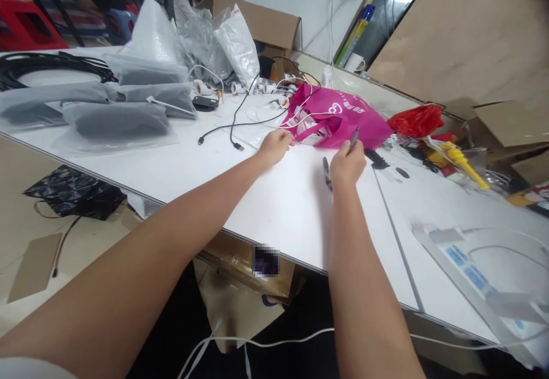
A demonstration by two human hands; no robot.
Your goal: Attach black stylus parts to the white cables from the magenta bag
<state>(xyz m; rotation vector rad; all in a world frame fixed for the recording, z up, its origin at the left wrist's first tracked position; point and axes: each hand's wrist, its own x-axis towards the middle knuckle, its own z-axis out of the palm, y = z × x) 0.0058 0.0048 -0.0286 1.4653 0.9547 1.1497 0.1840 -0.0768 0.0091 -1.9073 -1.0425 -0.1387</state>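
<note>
My right hand (348, 164) is closed around a dark pen (354, 135), whose upper end sticks up past the fingers. Just left of that hand a second dark, pen-like object (326, 172) rests on the white table. My left hand (277, 147) has its fingers curled together beside the front left corner of a magenta bag (360, 117) with white lettering. What those fingers hold, if anything, is too small to make out. The bag lies on its side, its mouth toward me, with white items and a white cable (309, 115) at the opening.
Grey plastic-wrapped packages (115, 124) and a black cable coil (51, 70) lie at left. A black USB cable (234, 127) trails mid-table. A red plastic bag (418, 120), a yellow tool (465, 164) and a white power strip (467, 270) are on the right.
</note>
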